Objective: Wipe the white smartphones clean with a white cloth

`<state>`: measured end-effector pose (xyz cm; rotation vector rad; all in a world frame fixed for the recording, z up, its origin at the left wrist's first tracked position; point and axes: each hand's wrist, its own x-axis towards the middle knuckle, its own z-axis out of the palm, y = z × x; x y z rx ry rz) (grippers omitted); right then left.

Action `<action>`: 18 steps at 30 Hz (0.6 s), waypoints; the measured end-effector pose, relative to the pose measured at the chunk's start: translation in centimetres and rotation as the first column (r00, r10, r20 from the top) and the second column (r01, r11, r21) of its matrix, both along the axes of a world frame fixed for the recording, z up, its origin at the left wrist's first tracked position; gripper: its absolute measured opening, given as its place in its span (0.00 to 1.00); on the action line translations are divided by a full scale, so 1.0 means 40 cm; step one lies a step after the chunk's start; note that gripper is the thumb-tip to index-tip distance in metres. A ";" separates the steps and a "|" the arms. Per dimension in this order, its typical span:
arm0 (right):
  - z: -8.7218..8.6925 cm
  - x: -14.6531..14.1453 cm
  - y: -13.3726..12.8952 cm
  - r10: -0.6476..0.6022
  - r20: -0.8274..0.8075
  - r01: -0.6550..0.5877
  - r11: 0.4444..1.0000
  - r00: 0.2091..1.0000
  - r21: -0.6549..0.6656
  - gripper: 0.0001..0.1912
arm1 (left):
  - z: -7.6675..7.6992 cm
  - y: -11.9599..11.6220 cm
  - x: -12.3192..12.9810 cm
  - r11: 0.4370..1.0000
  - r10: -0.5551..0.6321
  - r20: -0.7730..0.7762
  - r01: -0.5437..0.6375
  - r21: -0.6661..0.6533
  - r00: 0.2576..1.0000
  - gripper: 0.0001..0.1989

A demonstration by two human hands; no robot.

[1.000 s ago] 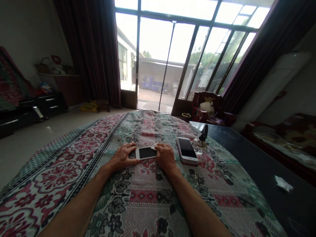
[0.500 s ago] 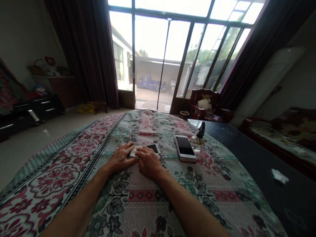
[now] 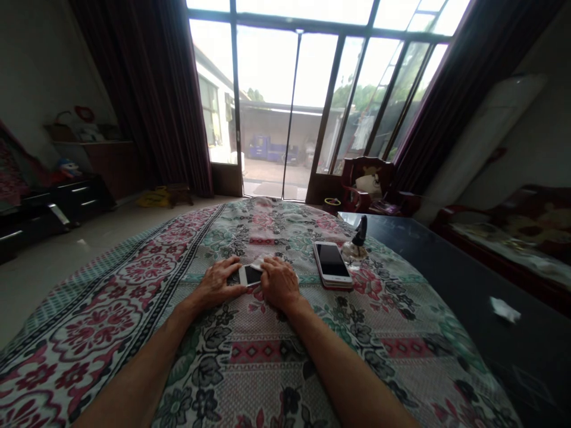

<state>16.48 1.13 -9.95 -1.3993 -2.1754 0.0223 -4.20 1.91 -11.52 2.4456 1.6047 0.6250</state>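
Observation:
A smartphone [image 3: 250, 276] with a white frame and dark screen lies flat on the patterned tablecloth [image 3: 267, 330]. My left hand [image 3: 217, 282] grips its left end, thumb on the near side and fingers on the far side. Pressed to the screen under the closed fingers of my right hand [image 3: 280, 283] is a crumpled white tissue [image 3: 258, 263]. That hand covers the phone's right end. Off to the right, a larger white phone [image 3: 332, 263] rests on top of another flat item. Just behind it stands a clear spray bottle [image 3: 355, 252] with a black nozzle.
A dark glossy table [image 3: 450, 285] adjoins on the right, with a crumpled white tissue [image 3: 505, 310] on it. Farther back are a carved wooden chair [image 3: 366, 185] and a large glass door [image 3: 272, 119]. A black cabinet [image 3: 80, 199] stands at the left.
My right hand has slid right along the phone with the tissue, uncovering the left part of the screen. My left hand stays at the phone's left end. The view has shifted slightly.

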 end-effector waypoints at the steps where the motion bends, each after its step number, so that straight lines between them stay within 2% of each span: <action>1: 0.001 0.009 0.005 -0.033 -0.005 0.033 0.999 0.999 -0.002 0.14 | 0.003 -0.002 0.001 1.000 -0.002 0.006 0.002 0.003 1.000 0.30; 5: 0.001 0.037 0.019 -0.129 -0.031 0.128 0.992 0.991 -0.005 0.14 | 0.008 -0.005 0.003 1.000 -0.001 0.008 0.002 -0.002 1.000 0.29; 8: 0.001 0.042 0.018 -0.140 -0.025 0.140 0.990 0.990 0.026 0.14 | 0.008 -0.006 0.004 1.000 0.006 0.011 -0.006 -0.010 1.000 0.29; 14: 0.006 0.013 -0.007 -0.027 0.086 0.024 0.999 0.996 0.039 0.15 | 0.007 -0.006 0.005 1.000 0.008 0.018 -0.007 -0.027 1.000 0.27; 18: 0.007 -0.013 -0.026 0.075 0.099 -0.078 0.997 0.992 0.029 0.16 | 0.004 -0.004 0.005 1.000 0.008 0.018 -0.007 -0.025 1.000 0.28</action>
